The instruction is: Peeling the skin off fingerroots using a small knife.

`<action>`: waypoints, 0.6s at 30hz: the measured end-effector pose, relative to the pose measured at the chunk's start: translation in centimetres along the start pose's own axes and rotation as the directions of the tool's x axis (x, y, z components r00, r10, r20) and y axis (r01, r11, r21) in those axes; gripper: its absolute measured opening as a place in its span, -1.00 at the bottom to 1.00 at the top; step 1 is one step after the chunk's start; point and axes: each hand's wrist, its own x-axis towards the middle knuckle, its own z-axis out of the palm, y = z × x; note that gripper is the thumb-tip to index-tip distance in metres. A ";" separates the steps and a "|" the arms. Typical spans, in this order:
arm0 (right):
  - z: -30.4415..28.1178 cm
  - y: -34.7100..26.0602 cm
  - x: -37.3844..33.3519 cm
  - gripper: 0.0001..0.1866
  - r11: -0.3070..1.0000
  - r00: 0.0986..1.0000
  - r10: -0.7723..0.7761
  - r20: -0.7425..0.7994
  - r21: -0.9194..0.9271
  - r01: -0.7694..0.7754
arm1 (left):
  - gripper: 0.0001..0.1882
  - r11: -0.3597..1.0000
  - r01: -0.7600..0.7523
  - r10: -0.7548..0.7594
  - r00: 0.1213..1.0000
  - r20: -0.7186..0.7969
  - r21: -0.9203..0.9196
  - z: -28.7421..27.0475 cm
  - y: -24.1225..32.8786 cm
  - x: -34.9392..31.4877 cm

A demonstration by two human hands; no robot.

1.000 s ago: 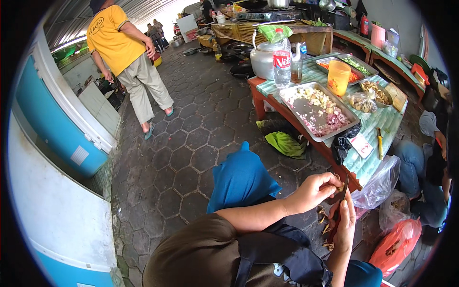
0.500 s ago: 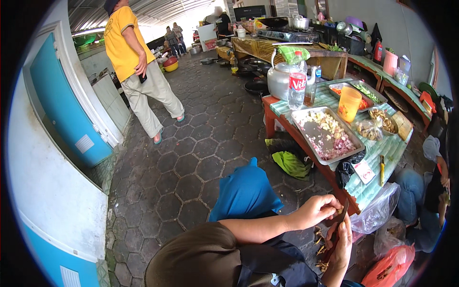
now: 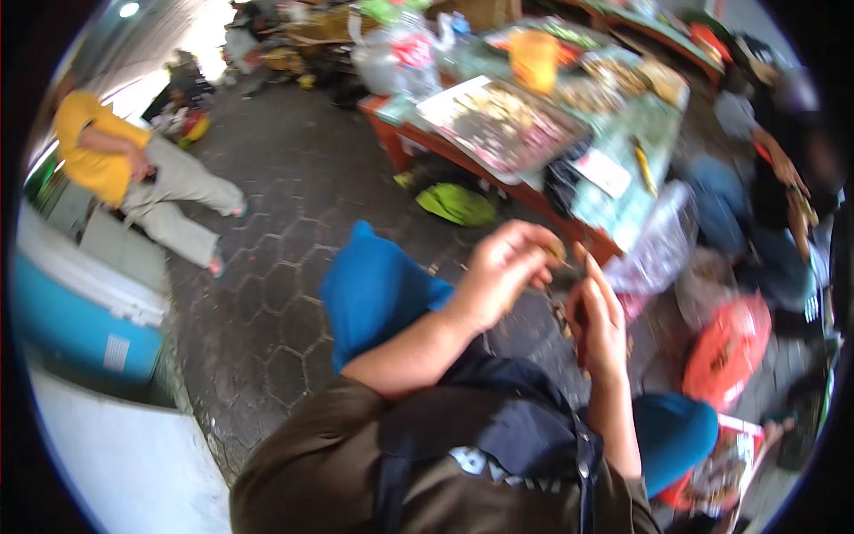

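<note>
My left hand (image 3: pixel 509 274) pinches a small brownish root piece (image 3: pixel 558 250) between thumb and fingertips, over my lap and short of the low table. Close beside it, my right hand (image 3: pixel 602 322) is closed around a knife (image 3: pixel 581 333); motion blur and my fingers hide most of it, though its blade shows plainly in the earlier frame. On the green-covered table (image 3: pixel 614 218) rests a metal tray (image 3: pixel 492 133) of chopped pale pieces and pinkish-purple onion. A yellow-handled knife (image 3: pixel 644 166) lies near the table's right side.
An orange cup (image 3: pixel 534 60), a clear bottle (image 3: pixel 414 58) and a kettle (image 3: pixel 374 67) stand behind the tray. Plastic bags, one red (image 3: pixel 729 351), lie right of my hands. A person (image 3: pixel 783 178) sits at the right; another in a yellow shirt (image 3: pixel 102 147) stands left.
The view has swung, so the table and both hands sit further left and higher. My hands have come slightly apart, and the knife blade no longer shows clearly.
</note>
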 end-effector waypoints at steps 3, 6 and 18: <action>-0.8 0.3 0.4 -0.52 0.936 0.988 -0.151 -0.020 -0.326 0.137 | -0.77 0.966 0.177 -0.176 0.984 0.021 -0.188 -0.4 0.1 0.9; -1.1 0.5 0.8 -0.48 0.752 0.937 -0.349 -0.006 -0.599 0.277 | -0.76 0.918 0.288 -0.273 0.958 0.090 -0.272 0.0 -0.5 1.9; -2.1 -0.9 -0.4 -0.47 0.677 0.900 -0.436 -0.016 -0.665 0.316 | -0.80 0.956 0.108 -0.109 0.994 -0.012 0.272 1.6 0.6 0.0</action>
